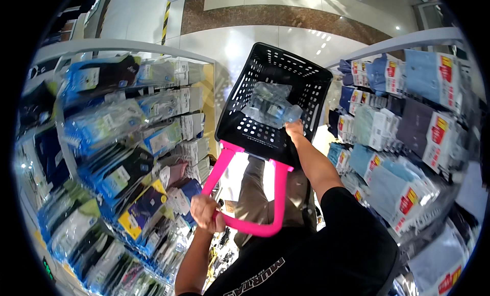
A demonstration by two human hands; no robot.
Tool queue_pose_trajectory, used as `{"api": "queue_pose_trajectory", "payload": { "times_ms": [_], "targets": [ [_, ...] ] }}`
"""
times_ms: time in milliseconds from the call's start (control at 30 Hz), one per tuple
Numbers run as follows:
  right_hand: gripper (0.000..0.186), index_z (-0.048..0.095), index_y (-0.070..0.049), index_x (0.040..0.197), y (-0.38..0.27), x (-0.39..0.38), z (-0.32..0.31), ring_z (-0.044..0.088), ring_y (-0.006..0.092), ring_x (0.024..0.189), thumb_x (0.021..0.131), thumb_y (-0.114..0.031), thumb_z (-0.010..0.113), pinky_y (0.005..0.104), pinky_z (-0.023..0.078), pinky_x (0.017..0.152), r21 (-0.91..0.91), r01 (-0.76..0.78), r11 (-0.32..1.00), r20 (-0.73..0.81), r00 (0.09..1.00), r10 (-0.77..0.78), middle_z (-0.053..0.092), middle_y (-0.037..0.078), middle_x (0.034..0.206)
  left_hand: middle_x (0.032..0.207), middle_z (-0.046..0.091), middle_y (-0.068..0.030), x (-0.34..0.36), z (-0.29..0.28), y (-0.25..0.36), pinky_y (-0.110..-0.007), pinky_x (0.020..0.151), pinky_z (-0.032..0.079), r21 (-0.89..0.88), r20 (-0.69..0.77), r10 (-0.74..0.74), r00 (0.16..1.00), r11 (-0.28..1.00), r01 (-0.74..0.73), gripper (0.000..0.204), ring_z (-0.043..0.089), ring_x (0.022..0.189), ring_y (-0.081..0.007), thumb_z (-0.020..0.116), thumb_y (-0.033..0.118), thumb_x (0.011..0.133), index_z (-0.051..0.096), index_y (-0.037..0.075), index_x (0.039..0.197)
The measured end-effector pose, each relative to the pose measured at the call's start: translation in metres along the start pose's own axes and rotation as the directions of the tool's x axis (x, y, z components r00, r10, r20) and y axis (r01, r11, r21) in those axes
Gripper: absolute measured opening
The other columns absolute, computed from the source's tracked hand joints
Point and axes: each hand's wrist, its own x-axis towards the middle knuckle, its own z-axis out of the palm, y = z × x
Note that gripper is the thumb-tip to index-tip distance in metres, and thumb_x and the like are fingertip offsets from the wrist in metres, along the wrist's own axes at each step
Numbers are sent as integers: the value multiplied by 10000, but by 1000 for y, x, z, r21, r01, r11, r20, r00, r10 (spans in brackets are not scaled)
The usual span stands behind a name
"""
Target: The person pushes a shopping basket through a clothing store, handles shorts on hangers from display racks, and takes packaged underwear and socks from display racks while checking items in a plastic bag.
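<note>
packet (270, 105), seemingly pinched by the right hand (294, 129) near the basket's (232, 120) right edge, is best laid flat, left hand (206, 213) wrapped round the handle (279, 199).

Left hand (205, 213) grips a pink handle (280, 199) on a black basket (279, 151); right hand (294, 129) holds clear packaging (269, 106) inside.

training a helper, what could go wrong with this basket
The right hand holds the clear plastic package by its edge, so it might slip. The left hand grips the pink handle off-centre, so the black basket could twist. Stocked racks flank it, so a swing might dislodge packs.
</note>
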Motion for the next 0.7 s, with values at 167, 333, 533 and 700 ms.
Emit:
{"api": "queue_pose_trajectory", "payload": {
  "times_ms": [167,333,533,700],
  "targets": [
    [655,378,78,1315,45,117,17,665,370,903,817,-209,693,407,585,699,229,-78,970,-218,967,129,609,241,1127,677,551,-87,9,17,-2,-390,597,453,-125,-5,-15,1000,992,14,272,548,607,-259,585,323,770,608,53,773],
    [397,511,9,1179,12,77,35,677,313,807,848,-160,648,379,564,640,344,-161,925,73,987,145,655,174,916,657,557,-71,9,3,5,-394,597,461,-39,27,-87,996,995,88,304,547,600,-248,569,365,826,596,67,771],
    [157,650,-84,1001,-39,-4,4,658,387,866,925,-148,528,449,515,730,29,461,887,-73,886,-458,689,182,948,707,559,-96,9,5,4,-404,610,458,-49,-1,-76,997,996,76,210,558,643,-281,568,258,729,599,57,782],
    [178,656,-73,1031,-94,-90,-41,619,388,950,931,-154,533,474,482,818,-41,828,560,-160,547,-821,664,171,992,722,579,-100,13,11,6,-390,653,451,-69,-51,-60,997,996,57,174,563,663,-278,595,175,669,604,41,779]
  ]
}}
